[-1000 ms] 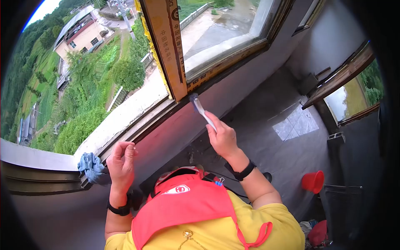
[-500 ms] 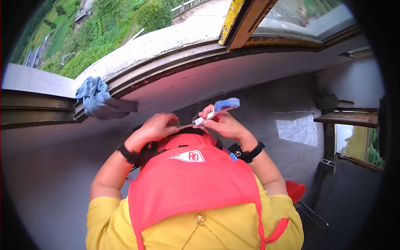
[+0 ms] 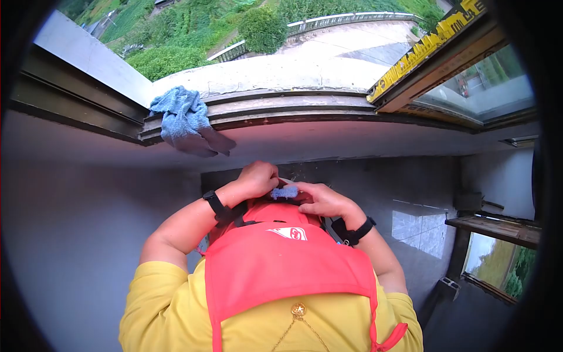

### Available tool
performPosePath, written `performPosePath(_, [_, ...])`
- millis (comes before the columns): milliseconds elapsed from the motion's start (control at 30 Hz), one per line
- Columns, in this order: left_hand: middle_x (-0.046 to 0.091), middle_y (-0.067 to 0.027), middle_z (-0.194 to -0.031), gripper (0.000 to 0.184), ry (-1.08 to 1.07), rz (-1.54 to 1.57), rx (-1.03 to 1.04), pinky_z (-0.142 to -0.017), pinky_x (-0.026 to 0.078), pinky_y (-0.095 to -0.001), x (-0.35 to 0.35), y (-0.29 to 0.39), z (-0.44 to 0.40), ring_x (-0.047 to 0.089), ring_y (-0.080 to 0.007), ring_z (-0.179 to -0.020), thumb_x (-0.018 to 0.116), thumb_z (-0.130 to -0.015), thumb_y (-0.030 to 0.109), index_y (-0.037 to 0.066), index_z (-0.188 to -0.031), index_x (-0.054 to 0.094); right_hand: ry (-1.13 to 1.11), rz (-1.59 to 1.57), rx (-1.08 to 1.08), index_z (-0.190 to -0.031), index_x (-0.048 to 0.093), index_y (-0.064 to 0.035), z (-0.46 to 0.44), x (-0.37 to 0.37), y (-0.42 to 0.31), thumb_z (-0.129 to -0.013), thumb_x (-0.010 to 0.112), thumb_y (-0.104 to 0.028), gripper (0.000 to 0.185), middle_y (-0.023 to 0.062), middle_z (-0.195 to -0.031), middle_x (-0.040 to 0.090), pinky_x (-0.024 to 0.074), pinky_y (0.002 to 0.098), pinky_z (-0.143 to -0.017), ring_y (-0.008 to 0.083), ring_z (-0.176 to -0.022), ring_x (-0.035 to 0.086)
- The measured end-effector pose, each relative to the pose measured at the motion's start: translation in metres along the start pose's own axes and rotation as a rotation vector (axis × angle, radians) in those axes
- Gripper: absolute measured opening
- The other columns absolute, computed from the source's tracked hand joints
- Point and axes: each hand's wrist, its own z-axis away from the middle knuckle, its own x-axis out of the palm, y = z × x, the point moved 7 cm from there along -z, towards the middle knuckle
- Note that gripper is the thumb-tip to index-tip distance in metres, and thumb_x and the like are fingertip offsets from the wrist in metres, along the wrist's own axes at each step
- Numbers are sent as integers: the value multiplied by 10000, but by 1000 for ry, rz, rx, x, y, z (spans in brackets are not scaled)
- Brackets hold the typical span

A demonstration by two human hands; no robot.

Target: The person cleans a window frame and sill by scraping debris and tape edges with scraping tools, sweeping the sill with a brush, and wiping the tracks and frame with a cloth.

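Close to the waist, in front of the red apron (image 3: 287, 258), both hands meet around a brush with a blue fluffy head (image 3: 284, 192) and a whitish handle. My left hand (image 3: 258, 178) has its fingers curled at the handle's far end, where a pale bit of it shows. My right hand (image 3: 321, 198) lies beside the blue head, its fingers bent toward it; their grip is partly hidden. A blue cloth (image 3: 180, 112) hangs over the left end of the window track, with its darker lower part draping down the wall.
The window track (image 3: 293, 105) runs across ahead, above a pale wall. A sliding window frame with yellow tape (image 3: 410, 61) stands at the right. Farther right are a wooden-framed opening (image 3: 492, 230) and a hollow block (image 3: 448, 287) on the dark floor.
My right hand has drawn the brush back from the window frame to the waist, and my left hand has come in from the track to meet it. The view has turned, too.
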Motion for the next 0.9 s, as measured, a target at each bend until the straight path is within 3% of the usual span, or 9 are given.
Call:
performPosePath(133, [676, -168, -879, 190, -37, -37, 157, -750, 511, -432, -18, 11, 19, 642, -356, -827, 606, -811, 156, 37, -933, 689, 33, 129, 172, -1240, 555, -33, 21, -26, -10, -817, 635, -63, 431, 158, -1107, 639, 501, 315, -845, 210, -965, 637])
performPosePath(200, [658, -150, -854, 165, 296, -11, 265, -733, 515, -413, -77, 42, 53, 640, -344, -806, 603, -845, 150, 45, -954, 668, 245, 647, 0, -1211, 579, -36, 28, -43, -17, -828, 625, -74, 387, 138, -993, 675, 529, 320, -759, 200, -838, 661])
performPosePath(300, [584, -95, -729, 100, 931, 85, 101, -608, 478, -298, -180, 58, 116, 582, -193, -648, 619, -886, 116, 19, -905, 634, 480, 452, 126, -1123, 623, -16, 32, -60, -68, -852, 619, -85, 280, 132, -976, 678, 527, 306, -770, 195, -851, 664])
performPosePath(367, [529, -70, -695, 210, 1167, -466, 52, -570, 443, -305, -222, 50, 130, 523, -211, -587, 628, -900, 220, 11, -915, 617, 463, 208, 44, -1105, 626, -3, 24, -54, -93, -883, 613, -85, 236, 123, -936, 684, 525, 283, -754, 169, -834, 668])
performPosePath(400, [546, -62, -710, 271, 1169, -581, -16, -601, 434, -276, -226, 29, 123, 528, -152, -617, 644, -899, 275, 7, -921, 611, 435, 139, -3, -1104, 626, -3, 17, -51, -103, -888, 612, -78, 230, 121, -928, 685, 525, 280, -752, 166, -832, 670])
performPosePath(500, [620, -67, -754, 277, 832, 149, -233, -623, 460, -294, -236, -13, 100, 556, -145, -651, 645, -902, 289, 17, -942, 611, 349, 128, -125, -1094, 628, -3, -2, -40, -132, -907, 605, -67, 200, 100, -891, 690, 525, 262, -735, 134, -809, 670])
performPosePath(567, [653, -31, -821, 247, 949, 748, 219, -667, 470, -209, -250, -13, 108, 577, -92, -703, 534, -989, 234, 1, -961, 609, 299, 181, -165, -1090, 629, -3, -10, -36, -148, -911, 602, -71, 194, 93, -880, 690, 527, 258, -734, 123, -802, 668])
performPosePath(733, [639, -145, -1118, 344, 621, 1476, 735, -872, 532, -414, -282, 46, 142, 649, -261, -1005, 368, -1039, 276, 0, -1170, 525, 244, -114, -151, -1110, 616, 3, -24, -42, -156, -947, 568, -75, 187, 23, -971, 621, 538, 267, -802, 102, -885, 616])
performPosePath(900, [591, -135, -1213, 348, 281, 1671, 817, -879, 523, -383, -259, 137, 97, 616, -233, -1063, 337, -1046, 265, 11, -1229, 487, 234, -432, -83, -1337, 441, -67, -23, -51, -137, -929, 602, -101, 440, 32, -944, 623, 490, 251, -813, 89, -901, 590])
